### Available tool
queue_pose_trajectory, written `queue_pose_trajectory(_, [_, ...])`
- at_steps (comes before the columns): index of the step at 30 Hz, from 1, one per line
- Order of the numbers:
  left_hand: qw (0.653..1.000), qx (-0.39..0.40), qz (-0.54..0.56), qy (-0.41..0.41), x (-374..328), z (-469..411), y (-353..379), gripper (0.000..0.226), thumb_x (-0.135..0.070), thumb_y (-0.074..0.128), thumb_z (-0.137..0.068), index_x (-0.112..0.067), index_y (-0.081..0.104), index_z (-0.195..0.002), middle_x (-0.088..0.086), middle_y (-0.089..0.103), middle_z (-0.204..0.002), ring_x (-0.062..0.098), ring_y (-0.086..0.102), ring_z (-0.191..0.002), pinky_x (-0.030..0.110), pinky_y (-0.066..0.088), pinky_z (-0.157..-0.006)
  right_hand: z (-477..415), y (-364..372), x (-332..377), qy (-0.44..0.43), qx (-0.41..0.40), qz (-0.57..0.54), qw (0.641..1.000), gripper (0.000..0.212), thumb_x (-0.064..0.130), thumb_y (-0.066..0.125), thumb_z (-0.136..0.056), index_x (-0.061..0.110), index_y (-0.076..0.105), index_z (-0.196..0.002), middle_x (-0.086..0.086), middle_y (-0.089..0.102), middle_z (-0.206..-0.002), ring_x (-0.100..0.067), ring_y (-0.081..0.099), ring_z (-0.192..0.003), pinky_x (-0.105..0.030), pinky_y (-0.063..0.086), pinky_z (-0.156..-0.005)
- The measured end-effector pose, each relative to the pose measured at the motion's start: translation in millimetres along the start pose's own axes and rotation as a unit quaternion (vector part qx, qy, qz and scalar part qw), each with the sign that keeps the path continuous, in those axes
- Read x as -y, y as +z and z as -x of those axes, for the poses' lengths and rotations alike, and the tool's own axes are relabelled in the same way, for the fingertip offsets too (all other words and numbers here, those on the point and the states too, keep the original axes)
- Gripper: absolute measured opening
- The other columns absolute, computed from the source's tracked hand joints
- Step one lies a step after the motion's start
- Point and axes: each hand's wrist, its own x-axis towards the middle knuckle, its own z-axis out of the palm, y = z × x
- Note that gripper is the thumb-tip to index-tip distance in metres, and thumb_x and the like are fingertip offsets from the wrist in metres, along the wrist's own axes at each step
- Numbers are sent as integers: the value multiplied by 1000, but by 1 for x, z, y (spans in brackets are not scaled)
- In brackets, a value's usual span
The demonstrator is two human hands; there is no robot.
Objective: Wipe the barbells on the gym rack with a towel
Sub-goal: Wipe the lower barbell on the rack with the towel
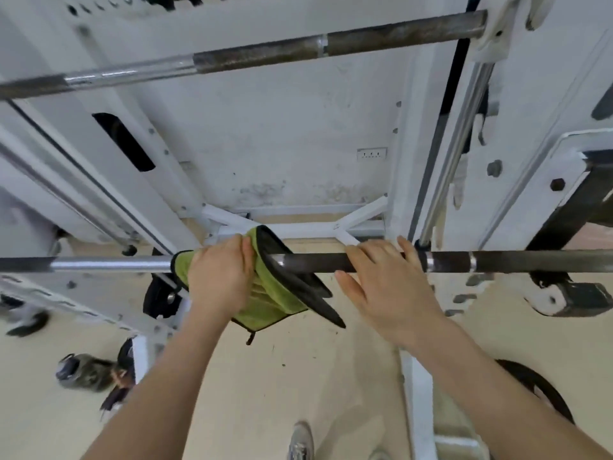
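Observation:
A lower barbell [315, 263] runs across the view at hand height, shiny steel on its left part and dark on its right. A green towel with black trim [265, 293] is wrapped over the bar near the middle, its loose end hanging below. My left hand [220, 275] is closed around the towel and the bar. To the right of the towel, my right hand [384, 280] rests on top of the dark section, fingers curled over it. A second barbell [258, 56] sits higher up on the white rack, tilted, partly rusty.
White rack uprights [517, 127] and guide rods stand on both sides, with a white cross brace [335, 227] on the beige floor behind the bar. A weight plate [537, 390] lies at lower right. A shoe [84, 371] and my own feet are on the floor.

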Motion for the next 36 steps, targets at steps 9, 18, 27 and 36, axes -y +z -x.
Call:
queue_pose_trajectory(9, [984, 66, 157, 51, -62, -6, -19, 30, -36, 29, -101, -23, 43, -78, 2, 52, -55, 29, 54, -57, 33, 29, -53, -13, 18, 66, 15, -96, -190, 977, 24, 23, 52, -81, 11, 59, -101, -1, 58, -100, -22, 52, -97, -39, 43, -90])
queue_pose_trajectory(18, [807, 186, 550, 109, -53, 18, -34, 19, -29, 49, -97, -17, 64, -97, -4, 64, -87, 15, 59, -82, 39, 50, -76, -2, -22, 45, 176, -87, -410, 891, 42, 10, 61, -88, 38, 48, -117, 25, 64, -83, 3, 61, -77, -13, 47, -69])
queue_pose_trajectory(27, [740, 218, 635, -41, 13, 15, -51, 19, -31, 49, -98, -33, 67, -104, -12, 72, -96, 4, 65, -92, 24, 51, -81, -39, -58, 115, 112, -8, -442, 890, 35, 8, 59, -88, 31, 60, -114, 11, 68, -100, -4, 65, -91, -24, 53, -84])
queue_pose_trajectory(36, [684, 216, 646, -262, 90, -19, -39, 10, -16, 61, -89, -9, 68, -91, 9, 73, -87, 27, 69, -82, 36, 56, -72, -59, -18, 156, 99, 23, -262, 960, 28, 28, 52, -93, 35, 51, -120, 8, 67, -101, -12, 61, -93, -39, 51, -87])
